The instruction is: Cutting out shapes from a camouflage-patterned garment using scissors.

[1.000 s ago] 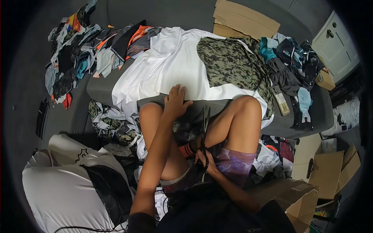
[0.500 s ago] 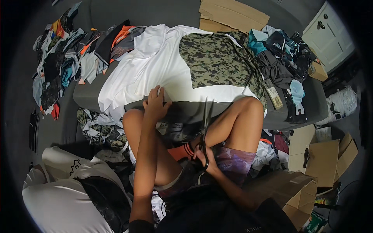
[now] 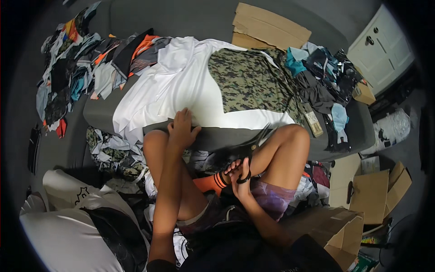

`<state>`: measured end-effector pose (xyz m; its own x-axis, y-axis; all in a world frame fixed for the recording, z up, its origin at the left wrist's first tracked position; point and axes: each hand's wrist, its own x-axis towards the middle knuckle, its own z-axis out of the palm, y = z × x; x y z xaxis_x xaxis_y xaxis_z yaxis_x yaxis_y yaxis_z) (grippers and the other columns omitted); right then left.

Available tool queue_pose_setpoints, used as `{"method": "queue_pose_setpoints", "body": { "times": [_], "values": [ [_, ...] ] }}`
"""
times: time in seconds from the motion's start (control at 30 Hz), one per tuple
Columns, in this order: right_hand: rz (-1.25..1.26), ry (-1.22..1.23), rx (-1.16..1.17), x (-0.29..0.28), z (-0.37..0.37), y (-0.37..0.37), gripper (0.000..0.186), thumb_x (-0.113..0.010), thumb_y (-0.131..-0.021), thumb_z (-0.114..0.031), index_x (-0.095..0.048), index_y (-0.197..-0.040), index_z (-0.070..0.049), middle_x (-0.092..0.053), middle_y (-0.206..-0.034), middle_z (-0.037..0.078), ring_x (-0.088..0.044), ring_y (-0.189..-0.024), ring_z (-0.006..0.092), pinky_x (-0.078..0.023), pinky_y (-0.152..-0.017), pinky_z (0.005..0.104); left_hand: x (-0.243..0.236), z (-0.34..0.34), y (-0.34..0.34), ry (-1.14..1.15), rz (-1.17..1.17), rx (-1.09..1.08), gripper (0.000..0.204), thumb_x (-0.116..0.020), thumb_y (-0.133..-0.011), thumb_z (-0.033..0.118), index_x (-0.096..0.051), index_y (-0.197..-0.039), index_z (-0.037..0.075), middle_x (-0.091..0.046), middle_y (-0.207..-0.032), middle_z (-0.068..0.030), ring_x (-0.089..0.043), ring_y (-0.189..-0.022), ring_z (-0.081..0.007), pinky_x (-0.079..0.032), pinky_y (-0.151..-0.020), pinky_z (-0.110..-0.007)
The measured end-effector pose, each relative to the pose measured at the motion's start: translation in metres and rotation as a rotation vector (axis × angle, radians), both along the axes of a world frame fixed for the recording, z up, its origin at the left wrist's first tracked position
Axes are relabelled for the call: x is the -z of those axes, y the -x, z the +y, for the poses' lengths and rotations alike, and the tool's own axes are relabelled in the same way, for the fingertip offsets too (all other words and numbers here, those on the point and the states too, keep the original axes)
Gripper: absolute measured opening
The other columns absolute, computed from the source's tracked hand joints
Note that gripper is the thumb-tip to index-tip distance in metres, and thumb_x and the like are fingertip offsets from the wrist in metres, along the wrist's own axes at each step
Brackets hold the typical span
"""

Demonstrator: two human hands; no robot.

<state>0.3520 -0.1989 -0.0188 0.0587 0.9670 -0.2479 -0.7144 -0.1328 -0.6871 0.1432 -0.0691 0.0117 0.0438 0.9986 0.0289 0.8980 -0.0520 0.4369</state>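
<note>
A wide white cloth lies spread and wrinkled over the grey sofa seat. On its right part rests a green and black camouflage piece of fabric, with a white margin along its near edge. My left hand is open, its fingertips on the white cloth near the seat's front edge. Low between my knees, my right hand grips large black-handled scissors. Their blades point up and right, slightly apart and somewhat blurred, with the tips in front of the white margin.
Mixed fabric scraps heap up at the far left. Dark and teal clothes lie on the seat's right end beside a small packet. Cardboard sheets lean at the back. Open boxes and a white sack flank me.
The scissors have swung from nearly upright to leaning right, and my right hand has turned with them. My left hand stays on the white cloth. The whole view has shifted slightly.
</note>
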Motion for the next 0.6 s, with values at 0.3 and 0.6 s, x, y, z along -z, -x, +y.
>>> {"method": "queue_pose_setpoints", "body": {
  "times": [0.3,0.6],
  "values": [
    [-0.197,-0.138,-0.356,0.013,-0.024,0.036,0.036,-0.044,-0.098,-0.039,-0.046,-0.09,-0.004,-0.048,-0.082,0.005,-0.046,-0.076,0.0143,-0.039,-0.074,0.0266,0.006,-0.001,-0.011,-0.016,0.025,-0.046,0.066,-0.056,-0.085,0.034,-0.037,-0.137,-0.002,-0.026,-0.148,-0.0104,-0.025,-0.136,-0.0311,-0.027,-0.1,-0.053],
    [-0.506,-0.036,-0.467,0.045,-0.051,0.011,0.028,-0.047,-0.097,-0.031,-0.047,-0.091,-0.004,-0.048,-0.079,0.005,-0.046,-0.071,0.0165,-0.038,-0.07,0.0281,0.001,-0.003,-0.015,-0.011,0.03,-0.051,0.066,-0.056,-0.086,0.035,-0.037,-0.135,-0.006,-0.026,-0.148,-0.0116,-0.026,-0.135,-0.0327,-0.026,-0.1,-0.054]
  ]
}}
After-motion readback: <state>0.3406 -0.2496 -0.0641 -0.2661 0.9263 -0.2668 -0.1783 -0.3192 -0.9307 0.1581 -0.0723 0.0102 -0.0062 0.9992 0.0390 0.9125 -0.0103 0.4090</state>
